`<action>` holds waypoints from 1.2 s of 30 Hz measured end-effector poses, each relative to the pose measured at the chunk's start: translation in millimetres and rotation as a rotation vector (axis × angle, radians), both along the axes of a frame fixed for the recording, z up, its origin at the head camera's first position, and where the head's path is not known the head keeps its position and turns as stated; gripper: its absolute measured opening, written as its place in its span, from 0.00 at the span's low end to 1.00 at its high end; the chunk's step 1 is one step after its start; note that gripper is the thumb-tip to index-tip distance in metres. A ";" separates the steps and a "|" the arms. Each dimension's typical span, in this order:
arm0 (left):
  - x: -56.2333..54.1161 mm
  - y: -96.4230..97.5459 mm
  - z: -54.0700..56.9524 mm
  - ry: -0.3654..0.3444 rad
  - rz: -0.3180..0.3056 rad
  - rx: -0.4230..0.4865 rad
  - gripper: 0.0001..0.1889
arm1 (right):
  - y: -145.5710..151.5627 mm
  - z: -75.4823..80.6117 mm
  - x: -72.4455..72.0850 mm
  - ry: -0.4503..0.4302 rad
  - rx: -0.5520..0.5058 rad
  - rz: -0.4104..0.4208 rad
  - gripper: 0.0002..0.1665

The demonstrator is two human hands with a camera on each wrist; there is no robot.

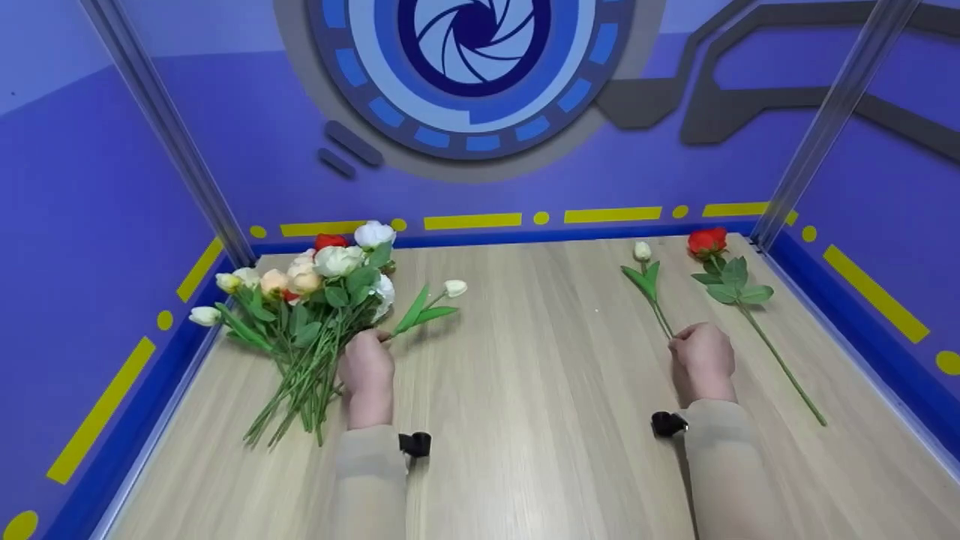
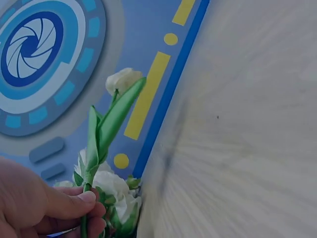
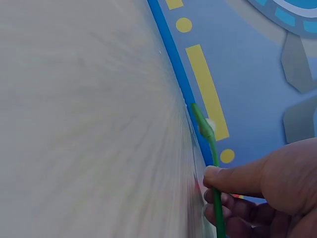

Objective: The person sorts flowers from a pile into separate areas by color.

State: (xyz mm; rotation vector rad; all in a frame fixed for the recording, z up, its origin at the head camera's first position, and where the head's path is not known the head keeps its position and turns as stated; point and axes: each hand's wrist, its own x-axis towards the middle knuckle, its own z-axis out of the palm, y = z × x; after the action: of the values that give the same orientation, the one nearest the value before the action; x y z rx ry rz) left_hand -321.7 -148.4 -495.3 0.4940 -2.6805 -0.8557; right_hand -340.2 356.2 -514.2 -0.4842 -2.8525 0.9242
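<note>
Between thumb and fingers, my left hand [image 1: 367,367] pinches the stem of a white tulip [image 1: 454,288], whose bloom points right in the head view. In the left wrist view that tulip [image 2: 111,119] stands upright above the thumb. Right beside this hand lies a pile of flowers [image 1: 315,300] with white, peach and red blooms, their stems crossing toward the front. My right hand [image 1: 705,360] pinches the green stem of another white tulip [image 1: 643,252], its bloom toward the back wall. The right wrist view shows this stem [image 3: 215,158] between thumb and fingers, leaf edge-on.
A single red rose [image 1: 707,242] with a long leafy stem lies to the right of my right hand. Blue-purple panels [image 1: 525,195] with yellow marks enclose the wooden table [image 1: 510,390] at the back and both sides.
</note>
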 end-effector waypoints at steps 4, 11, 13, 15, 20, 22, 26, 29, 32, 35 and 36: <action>0.6 6.6 6.8 0.038 -0.011 0.004 0.11 | 0.6 0.6 0.1 -0.023 0.011 -0.009 0.14; 3.2 17.8 16.7 0.116 -0.018 0.022 0.09 | 2.1 -0.2 0.3 -0.019 0.013 -0.031 0.14; 4.2 20.5 18.7 0.138 -0.030 0.024 0.09 | 2.8 -0.5 0.8 -0.012 0.007 -0.035 0.13; 5.0 23.3 20.7 0.159 -0.041 0.040 0.09 | 3.4 -0.8 0.9 -0.001 0.001 -0.035 0.13; 6.3 29.1 27.1 0.190 -0.075 0.108 0.09 | 3.4 -1.5 1.3 0.025 -0.002 -0.027 0.13; 6.3 30.8 28.8 0.198 -0.090 0.136 0.09 | 3.4 -1.6 1.4 0.026 0.001 -0.025 0.13; 5.2 33.8 29.4 0.219 -0.123 0.206 0.10 | 3.7 -1.5 0.9 0.003 0.005 -0.036 0.12; 3.6 35.9 29.6 0.242 -0.153 0.297 0.09 | 3.9 -1.6 0.1 -0.015 0.006 -0.045 0.12; 2.7 37.2 31.0 0.240 -0.174 0.441 0.09 | 4.2 -1.4 -0.2 -0.027 0.002 -0.043 0.12; 1.8 38.4 31.0 0.216 -0.191 0.622 0.10 | 3.5 -0.5 -0.4 -0.027 0.004 -0.043 0.13; 1.3 38.9 30.4 0.213 -0.197 0.678 0.11 | 2.5 0.3 -0.4 -0.023 0.001 -0.045 0.14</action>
State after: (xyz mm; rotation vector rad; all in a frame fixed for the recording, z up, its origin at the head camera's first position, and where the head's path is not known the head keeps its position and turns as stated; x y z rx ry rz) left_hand -320.4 -109.4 -464.9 0.2493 -2.2197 -1.7753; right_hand -340.6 358.7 -513.9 -0.5599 -2.8495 0.9154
